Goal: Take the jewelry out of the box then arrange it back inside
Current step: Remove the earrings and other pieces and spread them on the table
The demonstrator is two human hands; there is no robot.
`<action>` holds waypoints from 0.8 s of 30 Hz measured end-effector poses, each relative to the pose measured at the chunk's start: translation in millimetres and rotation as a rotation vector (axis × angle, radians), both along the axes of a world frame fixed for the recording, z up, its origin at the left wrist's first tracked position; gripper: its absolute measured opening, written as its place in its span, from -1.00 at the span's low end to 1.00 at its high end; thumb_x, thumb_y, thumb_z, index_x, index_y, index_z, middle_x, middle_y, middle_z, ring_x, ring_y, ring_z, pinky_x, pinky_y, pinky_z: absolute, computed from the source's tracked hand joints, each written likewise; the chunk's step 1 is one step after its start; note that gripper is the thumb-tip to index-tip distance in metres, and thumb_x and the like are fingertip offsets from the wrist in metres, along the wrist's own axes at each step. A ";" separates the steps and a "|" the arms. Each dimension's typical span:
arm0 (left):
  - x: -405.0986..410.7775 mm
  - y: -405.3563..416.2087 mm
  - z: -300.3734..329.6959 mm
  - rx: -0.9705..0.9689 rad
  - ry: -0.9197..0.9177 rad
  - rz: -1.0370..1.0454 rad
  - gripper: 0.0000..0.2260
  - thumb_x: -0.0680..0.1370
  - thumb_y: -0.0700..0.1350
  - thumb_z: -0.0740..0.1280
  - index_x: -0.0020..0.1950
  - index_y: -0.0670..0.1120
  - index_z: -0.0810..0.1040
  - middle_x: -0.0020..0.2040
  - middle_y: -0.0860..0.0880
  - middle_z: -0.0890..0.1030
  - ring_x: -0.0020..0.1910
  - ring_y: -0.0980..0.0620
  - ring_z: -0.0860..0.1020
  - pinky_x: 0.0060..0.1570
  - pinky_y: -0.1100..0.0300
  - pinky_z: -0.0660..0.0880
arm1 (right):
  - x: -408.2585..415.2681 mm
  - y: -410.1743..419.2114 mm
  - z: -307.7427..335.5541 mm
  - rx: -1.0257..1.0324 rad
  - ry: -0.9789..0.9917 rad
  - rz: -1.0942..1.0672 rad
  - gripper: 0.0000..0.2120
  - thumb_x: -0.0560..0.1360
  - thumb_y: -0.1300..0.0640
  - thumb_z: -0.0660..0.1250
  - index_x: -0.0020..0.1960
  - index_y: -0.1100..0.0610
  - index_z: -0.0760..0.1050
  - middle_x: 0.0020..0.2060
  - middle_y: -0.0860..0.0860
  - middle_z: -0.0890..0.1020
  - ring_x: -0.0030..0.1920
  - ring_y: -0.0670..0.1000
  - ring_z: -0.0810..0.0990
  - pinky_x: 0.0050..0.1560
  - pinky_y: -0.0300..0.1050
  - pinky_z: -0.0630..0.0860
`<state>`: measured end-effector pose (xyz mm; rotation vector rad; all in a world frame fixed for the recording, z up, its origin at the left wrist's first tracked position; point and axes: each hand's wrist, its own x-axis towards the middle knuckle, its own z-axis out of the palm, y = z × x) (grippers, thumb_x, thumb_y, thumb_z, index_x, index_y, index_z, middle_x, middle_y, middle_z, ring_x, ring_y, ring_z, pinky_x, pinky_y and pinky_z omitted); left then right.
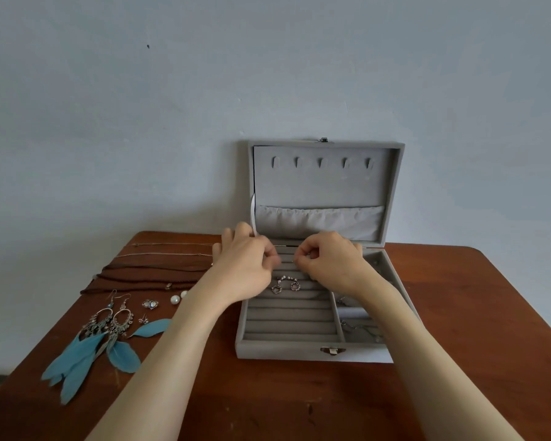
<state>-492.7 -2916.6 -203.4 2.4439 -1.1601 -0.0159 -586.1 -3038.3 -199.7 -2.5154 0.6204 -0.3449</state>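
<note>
Two hands are seen over a grey jewelry box (315, 353) set open against the wall on a wooden table (474, 313), bare wood lying free to its right, as the left hand (245, 265) and right hand (331, 262), fingers curled, pinch something too small to tell above the ring rolls, where heart earrings (285, 284) rest.

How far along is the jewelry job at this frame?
Unclear whether unloading or refilling. Blue feather earrings, brown cord necklaces and white pearl studs lie on the wooden table. Both hands, left hand and right hand, work over the grey velvet box; silver heart earrings sit inside.
</note>
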 end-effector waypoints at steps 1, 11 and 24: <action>0.9 3.7 5.3 -0.003 0.028 0.002 -0.92 0.57 -0.02 0.20 -0.12 0.09 0.42 0.00 0.05 0.26 0.07 0.04 0.19 0.02 0.16 0.12 | 0.3 1.7 1.1 0.003 0.000 0.003 -0.90 0.47 0.05 0.25 -0.21 -0.06 0.50 -0.32 -0.14 0.50 0.01 0.01 0.50 0.11 -0.02 0.20; 11.3 91.1 6.8 0.022 0.082 0.042 -0.89 0.56 0.02 0.21 -0.17 0.13 0.42 0.04 0.09 0.31 0.09 0.11 0.20 0.10 0.17 0.11 | -8.0 50.4 14.5 0.007 -0.162 0.222 -0.88 0.49 0.13 0.28 -0.21 0.03 0.53 -0.37 -0.17 0.41 -0.30 -0.16 0.39 -0.19 -0.27 0.36; 29.3 126.8 -24.6 0.086 -0.054 0.051 -0.90 0.56 0.04 0.22 0.01 0.07 0.48 0.01 0.08 0.26 0.05 0.09 0.18 0.07 0.21 0.14 | 34.8 120.2 -19.3 -0.405 -0.030 0.284 -0.79 0.51 0.06 0.20 0.02 0.04 0.58 0.01 0.02 0.52 0.13 0.06 0.38 0.12 -0.02 0.15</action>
